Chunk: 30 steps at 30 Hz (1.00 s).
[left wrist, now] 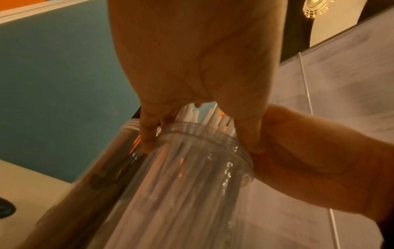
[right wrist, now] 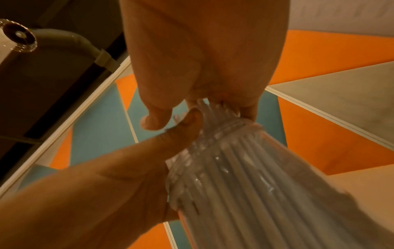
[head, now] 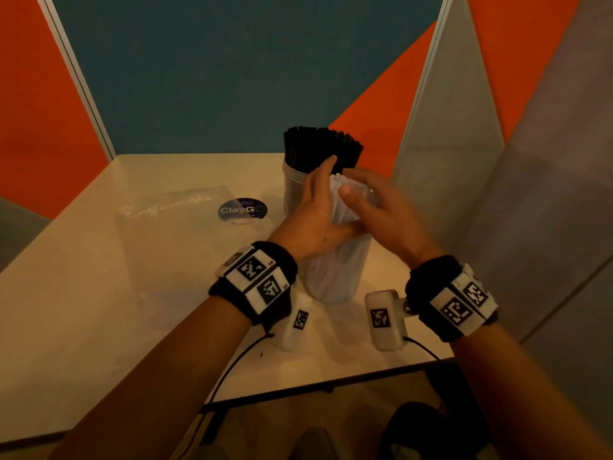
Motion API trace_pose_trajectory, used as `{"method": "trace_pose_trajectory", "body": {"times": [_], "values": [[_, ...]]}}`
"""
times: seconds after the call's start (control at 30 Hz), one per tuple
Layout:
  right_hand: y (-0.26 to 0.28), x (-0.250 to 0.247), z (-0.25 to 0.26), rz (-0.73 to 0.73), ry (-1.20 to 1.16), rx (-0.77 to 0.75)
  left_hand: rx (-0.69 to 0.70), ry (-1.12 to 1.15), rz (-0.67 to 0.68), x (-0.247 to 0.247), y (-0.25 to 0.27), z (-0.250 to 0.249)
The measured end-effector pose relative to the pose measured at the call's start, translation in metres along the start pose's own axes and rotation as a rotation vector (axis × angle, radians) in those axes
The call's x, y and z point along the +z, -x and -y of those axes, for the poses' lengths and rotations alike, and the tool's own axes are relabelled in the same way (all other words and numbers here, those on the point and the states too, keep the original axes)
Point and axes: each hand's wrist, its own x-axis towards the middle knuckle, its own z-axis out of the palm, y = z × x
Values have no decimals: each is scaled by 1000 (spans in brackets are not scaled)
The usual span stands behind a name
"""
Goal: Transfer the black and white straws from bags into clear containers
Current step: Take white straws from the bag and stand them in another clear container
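Note:
Two clear containers stand on the table. The far container (head: 293, 190) is packed with black straws (head: 318, 146). The near container (head: 335, 277) (left wrist: 192, 168) (right wrist: 255, 176) holds white straws (head: 341, 207) (left wrist: 213, 118) that stick out above its rim. My left hand (head: 315, 210) (left wrist: 192, 67) straddles its neck, fingers (left wrist: 147, 134) on the far side and thumb on the near side. My right hand (head: 381, 210) (right wrist: 202, 59) lies over the straw tops, fingers (right wrist: 248, 112) touching them, thumb free.
A crumpled, empty clear bag (head: 172, 207) lies on the table (head: 99, 310) at the left. A round dark sticker (head: 242, 209) sits near the far container. Partition walls (head: 464, 144) close in the back and right. The table's front edge runs just below my wrists.

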Motion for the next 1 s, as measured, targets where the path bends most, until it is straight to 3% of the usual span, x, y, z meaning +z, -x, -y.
{"method": "trace_pose_trajectory", "body": {"times": [0.13,0.33,0.43,0.6,0.7,0.9,1.0], "values": [[5,-2,-5,-74,-248,96,-5,89,-96,-1,-8,2],[-1,2,-8,85,-213,167,26,105,-42,6,-21,9],[-5,1,-5,90,-230,181,54,145,-98,9,-25,13],[-6,5,1,9,-166,156,61,221,-202,11,-31,8],[-2,7,2,-31,-158,180,-7,267,-234,10,-30,10],[7,1,1,-48,-187,187,-50,222,-213,-11,-12,11],[9,-2,0,-173,-204,164,-55,114,-166,-35,9,14]]}}
